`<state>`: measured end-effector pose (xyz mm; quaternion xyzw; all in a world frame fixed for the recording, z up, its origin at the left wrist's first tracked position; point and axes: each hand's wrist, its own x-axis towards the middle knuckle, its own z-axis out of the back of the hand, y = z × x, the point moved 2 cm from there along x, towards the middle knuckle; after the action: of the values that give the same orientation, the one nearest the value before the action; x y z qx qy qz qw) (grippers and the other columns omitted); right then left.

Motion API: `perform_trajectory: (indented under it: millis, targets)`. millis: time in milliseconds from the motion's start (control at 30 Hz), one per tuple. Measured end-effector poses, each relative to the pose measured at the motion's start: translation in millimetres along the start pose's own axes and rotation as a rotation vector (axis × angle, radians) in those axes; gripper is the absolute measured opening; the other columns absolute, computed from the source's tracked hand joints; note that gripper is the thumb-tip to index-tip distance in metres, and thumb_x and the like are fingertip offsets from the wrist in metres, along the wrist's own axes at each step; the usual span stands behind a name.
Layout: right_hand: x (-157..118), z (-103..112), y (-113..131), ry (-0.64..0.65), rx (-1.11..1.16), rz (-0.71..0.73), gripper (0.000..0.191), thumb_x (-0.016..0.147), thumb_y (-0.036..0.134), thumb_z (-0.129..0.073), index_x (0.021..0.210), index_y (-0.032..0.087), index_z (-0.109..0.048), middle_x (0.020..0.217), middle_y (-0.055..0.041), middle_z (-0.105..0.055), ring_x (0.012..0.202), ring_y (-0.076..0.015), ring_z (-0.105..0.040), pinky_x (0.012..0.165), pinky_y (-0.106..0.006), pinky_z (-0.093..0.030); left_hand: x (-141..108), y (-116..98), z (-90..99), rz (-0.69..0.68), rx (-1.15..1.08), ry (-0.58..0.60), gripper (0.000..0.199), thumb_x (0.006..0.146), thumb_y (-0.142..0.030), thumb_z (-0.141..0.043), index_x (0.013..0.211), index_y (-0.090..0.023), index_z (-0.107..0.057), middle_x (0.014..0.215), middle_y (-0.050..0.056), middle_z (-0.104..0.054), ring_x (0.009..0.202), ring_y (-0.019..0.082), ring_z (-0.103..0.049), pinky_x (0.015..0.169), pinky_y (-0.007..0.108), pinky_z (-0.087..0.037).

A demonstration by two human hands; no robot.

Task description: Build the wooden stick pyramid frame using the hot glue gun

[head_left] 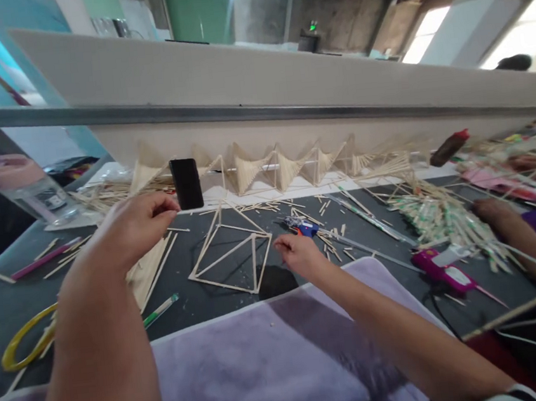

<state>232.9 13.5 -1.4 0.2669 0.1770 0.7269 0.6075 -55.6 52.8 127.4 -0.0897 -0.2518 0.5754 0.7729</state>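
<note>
My left hand (143, 225) is raised over the left side of the dark table, its fingers curled together beside a black phone (186, 183). Whether anything is between those fingers is hidden. A frame of thin wooden sticks (230, 249) stands on the table between my hands. Just right of its corner is my right hand (295, 252), fingers bent and drawn together, what they hold too small to make out. Behind that hand lies a blue tool (307, 228). Under my left wrist, a fan-shaped stick piece (149, 277) rests on the table.
Twisted stick models (288, 168) line the back panel. A pink glue gun (448, 271), its cord and wrapped stick bundles (437, 214) lie right, near another person's hands. At left are a bottle (31, 187) and yellow tape ring (17, 345). A lilac cloth (247, 368) covers the front.
</note>
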Motion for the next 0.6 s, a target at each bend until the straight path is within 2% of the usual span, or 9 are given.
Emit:
perform_trajectory:
  millis: [67, 167, 333, 400, 467, 600]
  targets:
    - [7, -12, -6, -0.005, -0.011, -0.023, 0.017, 0.079, 0.021, -0.047, 0.074, 0.019, -0.063, 0.056, 0.0008, -0.059, 0.055, -0.0125, -0.053, 0.054, -0.021, -0.036, 2, 7, -1.7, 0.015, 0.117, 0.057, 0.021, 0.073, -0.033, -0.049, 0.074, -0.018, -0.063, 0.059, -0.001, -0.058, 0.058, 0.014, -0.049, 0.055, 0.024, -0.033]
    - [9, -19, -15, -0.05, -0.027, -0.057, 0.018, 0.078, 0.027, -0.05, 0.065, 0.019, -0.058, 0.056, 0.0013, -0.058, 0.054, -0.0119, -0.051, 0.052, -0.021, -0.034, 6, 8, -8.0, -0.013, 0.236, 0.103, 0.025, 0.074, -0.037, -0.046, 0.066, -0.019, -0.061, 0.058, 0.0, -0.056, 0.057, 0.015, -0.049, 0.054, 0.026, -0.031]
    - [10, -26, -15, -0.088, -0.107, -0.02, 0.039, 0.085, 0.044, -0.042, 0.057, 0.019, -0.053, 0.053, 0.0005, -0.054, 0.051, -0.0123, -0.048, 0.049, -0.023, -0.031, 11, 9, -20.5, -0.025, 0.255, 0.138, 0.032, 0.075, -0.042, -0.044, 0.061, -0.019, -0.06, 0.058, 0.002, -0.055, 0.054, 0.015, -0.047, 0.049, 0.026, -0.027]
    - [7, -32, -12, -0.079, -0.101, 0.038, 0.035, 0.086, 0.041, -0.041, 0.064, 0.02, -0.057, 0.059, -0.0009, -0.059, 0.056, -0.0134, -0.052, 0.053, -0.023, -0.034, 14, 14, -26.0, -0.015, 0.253, 0.172, 0.031, 0.075, -0.041, -0.045, 0.06, -0.019, -0.06, 0.058, 0.002, -0.056, 0.053, 0.015, -0.047, 0.049, 0.026, -0.026]
    - [2, -39, -8, -0.053, -0.05, 0.132, 0.025, 0.087, 0.033, -0.041, 0.079, 0.02, -0.061, 0.075, -0.003, -0.065, 0.068, -0.0148, -0.058, 0.062, -0.023, -0.039, 19, 21, -34.0, -0.024, 0.24, 0.218, 0.025, 0.074, -0.036, -0.046, 0.063, -0.019, -0.061, 0.062, 0.002, -0.059, 0.057, 0.015, -0.05, 0.051, 0.026, -0.029]
    - [-12, -44, 1, 0.039, 0.045, 0.325, 0.025, 0.084, 0.017, -0.041, 0.099, 0.019, -0.061, 0.095, -0.0054, -0.067, 0.086, -0.0154, -0.061, 0.076, -0.024, -0.042, 30, 35, -62.8, 0.059, 0.229, 0.372, 0.017, 0.07, -0.028, -0.05, 0.076, -0.019, -0.063, 0.08, 0.003, -0.065, 0.075, 0.018, -0.057, 0.062, 0.026, -0.037]
